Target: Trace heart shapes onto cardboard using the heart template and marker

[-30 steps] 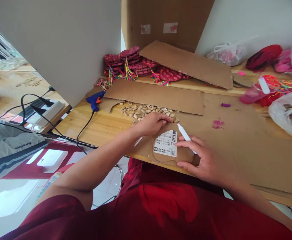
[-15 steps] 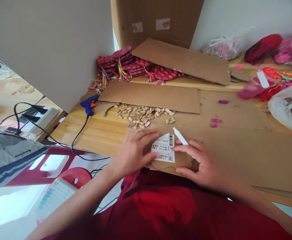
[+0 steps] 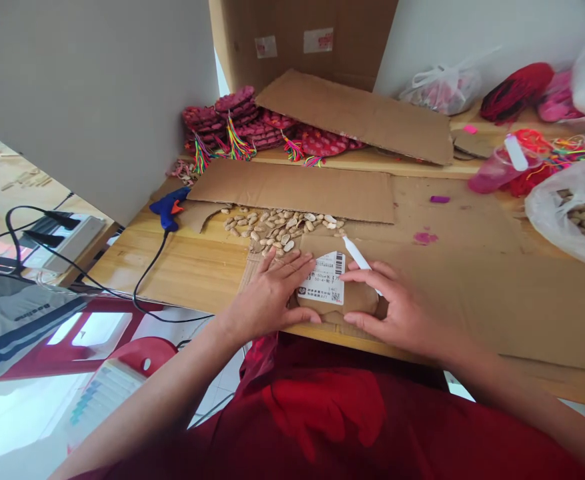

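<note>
My left hand (image 3: 275,293) lies flat at the left side of a small cardboard piece (image 3: 367,303), fingers stretched out and thumb along its near edge. A white printed label (image 3: 325,283) with a barcode covers part of this piece. In my right hand (image 3: 399,307) is a white marker (image 3: 356,253), lying between thumb and fingers with its narrow end pointing away from me. The right fingertips rest at the piece's right side. Just beyond both hands is a spread of peanuts (image 3: 282,228), some of them split shells.
A cardboard strip (image 3: 297,190) lies behind the peanuts. At the left is a blue glue gun (image 3: 169,208) with a trailing cord, near a power strip (image 3: 75,243). A purple cap (image 3: 439,199) and a bag of peanuts (image 3: 547,213) are on the right. Tasselled red pieces (image 3: 242,123) are stacked behind.
My left hand has come down flat onto the cardboard piece's left side. My right hand still holds the marker. The whole view has shifted slightly.
</note>
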### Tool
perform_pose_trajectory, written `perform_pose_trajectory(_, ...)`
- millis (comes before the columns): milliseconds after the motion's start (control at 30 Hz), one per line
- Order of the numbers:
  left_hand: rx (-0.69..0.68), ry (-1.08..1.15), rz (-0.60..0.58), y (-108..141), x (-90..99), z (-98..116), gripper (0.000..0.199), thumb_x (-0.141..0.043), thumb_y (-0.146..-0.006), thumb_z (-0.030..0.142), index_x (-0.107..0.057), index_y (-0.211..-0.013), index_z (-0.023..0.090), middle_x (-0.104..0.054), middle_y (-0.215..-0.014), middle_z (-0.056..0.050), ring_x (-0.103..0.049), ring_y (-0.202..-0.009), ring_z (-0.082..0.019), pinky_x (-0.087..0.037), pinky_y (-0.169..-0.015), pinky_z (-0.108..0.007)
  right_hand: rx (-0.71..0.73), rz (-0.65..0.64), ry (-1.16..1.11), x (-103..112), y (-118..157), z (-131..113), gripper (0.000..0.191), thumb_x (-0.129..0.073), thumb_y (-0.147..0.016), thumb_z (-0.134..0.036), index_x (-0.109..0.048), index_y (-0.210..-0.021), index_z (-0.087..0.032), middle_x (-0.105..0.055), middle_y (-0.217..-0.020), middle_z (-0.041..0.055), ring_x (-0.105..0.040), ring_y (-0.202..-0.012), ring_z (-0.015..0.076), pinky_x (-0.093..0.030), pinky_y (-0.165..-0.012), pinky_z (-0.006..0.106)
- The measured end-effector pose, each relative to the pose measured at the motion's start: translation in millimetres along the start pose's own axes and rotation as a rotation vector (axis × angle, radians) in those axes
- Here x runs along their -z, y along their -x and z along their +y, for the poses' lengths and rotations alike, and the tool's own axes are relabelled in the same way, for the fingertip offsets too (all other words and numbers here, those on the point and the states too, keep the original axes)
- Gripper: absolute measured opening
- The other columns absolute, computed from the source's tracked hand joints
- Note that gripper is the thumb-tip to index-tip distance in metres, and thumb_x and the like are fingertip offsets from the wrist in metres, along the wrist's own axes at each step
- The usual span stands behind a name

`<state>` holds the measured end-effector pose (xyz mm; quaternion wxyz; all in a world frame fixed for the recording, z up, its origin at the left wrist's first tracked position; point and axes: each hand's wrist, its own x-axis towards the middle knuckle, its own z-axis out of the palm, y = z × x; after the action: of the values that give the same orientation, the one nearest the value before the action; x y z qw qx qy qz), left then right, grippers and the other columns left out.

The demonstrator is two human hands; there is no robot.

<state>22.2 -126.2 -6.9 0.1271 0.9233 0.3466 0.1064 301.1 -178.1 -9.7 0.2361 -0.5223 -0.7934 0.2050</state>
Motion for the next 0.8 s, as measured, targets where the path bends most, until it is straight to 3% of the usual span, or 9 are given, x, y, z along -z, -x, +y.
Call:
perform_pose_trajectory(167, 0.012, 0.034, 0.014, -8.9, -0.5, -3.9, 0.099, -0.073, -0.084, 0.071, -0.045, -0.158, 0.012, -0.048, -0.163, -0.021, -0.042, -0.155, -0.034, -0.016, -0.133, -0.061, 0.0, 0.014, -0.016, 3.2, -8.2, 0.4, 0.05, -0.079, -0.083, -0.035, -0.064, -0.131, -0.029, -0.066, -0.133, 0.0111, -0.067, -0.121, 0.0343, -0.053, -0.104, 0.057)
perform_pose_trajectory(400, 0.002, 0.132, -0.001, 22.0, 2.9, 15.3, 0.104, -0.076, -0.082, 0.069, -0.038, -0.162, 0.015, -0.045, -0.165, -0.02, -0.039, -0.157, -0.035, -0.018, -0.133, -0.062, 0.001, -0.034, -0.007, -2.2, 20.5, -9.8, 0.052, -0.078, -0.086, -0.038, -0.061, -0.135, -0.036, -0.065, -0.137, 0.008, -0.066, -0.123, 0.0336, -0.055, -0.103, 0.057)
perform_pose_trajectory(500, 0.047, 0.228, 0.072, 32.2, 3.7, 19.1, 0.101, -0.081, -0.08, 0.065, -0.042, -0.161, 0.019, -0.053, -0.16, -0.019, -0.045, -0.153, -0.037, -0.024, -0.13, -0.064, 0.002, -0.015, -0.037, -3.6, 25.3, -10.6, 0.051, -0.078, -0.086, -0.037, -0.061, -0.134, -0.037, -0.065, -0.138, 0.0076, -0.065, -0.126, 0.0341, -0.054, -0.105, 0.057)
perform_pose_trajectory(567, 0.142, 0.338, 0.189, 37.4, 4.8, 19.7, 0.082, -0.082, -0.085, 0.055, -0.053, -0.154, 0.02, -0.065, -0.147, -0.016, -0.058, -0.141, -0.034, -0.038, -0.125, -0.058, 0.0, 0.011, -0.072, -4.3, 26.0, -9.5, 0.052, -0.079, -0.086, -0.038, -0.061, -0.134, -0.036, -0.064, -0.142, 0.0075, -0.063, -0.132, 0.0344, -0.053, -0.109, 0.056)
perform_pose_trajectory(667, 0.418, 0.617, 0.319, 45.0, 9.4, 23.4, 0.048, -0.07, -0.098, 0.038, -0.064, -0.142, 0.02, -0.076, -0.123, -0.011, -0.073, -0.114, -0.024, -0.06, -0.099, -0.04, -0.025, 0.053, -0.136, -6.2, 27.8, -7.6, 0.055, -0.081, -0.085, -0.038, -0.061, -0.136, -0.035, -0.062, -0.149, 0.0063, -0.058, -0.14, 0.0341, -0.048, -0.117, 0.056)
perform_pose_trajectory(733, 0.589, 0.867, 0.294, 50.1, 14.0, 29.8, 0.042, -0.063, -0.101, 0.034, -0.064, -0.14, 0.019, -0.076, -0.118, -0.01, -0.075, -0.1, -0.02, -0.064, -0.082, -0.033, -0.055, 0.092, -0.198, -7.5, 30.0, -7.4, 0.056, -0.082, -0.085, -0.037, -0.061, -0.137, -0.035, -0.062, -0.151, 0.0055, -0.056, -0.143, 0.0338, -0.044, -0.121, 0.056)
perform_pose_trajectory(800, 0.692, 1.092, 0.217, 54.6, 18.2, 39.1, 0.042, -0.062, -0.1, 0.032, -0.063, -0.14, 0.017, -0.074, -0.121, -0.011, -0.075, -0.094, -0.018, -0.065, -0.074, -0.029, -0.092, 0.123, -0.264, -8.1, 31.8, -8.7, 0.057, -0.083, -0.084, -0.037, -0.061, -0.137, -0.035, -0.062, -0.152, 0.0055, -0.055, -0.145, 0.0341, -0.042, -0.123, 0.057)
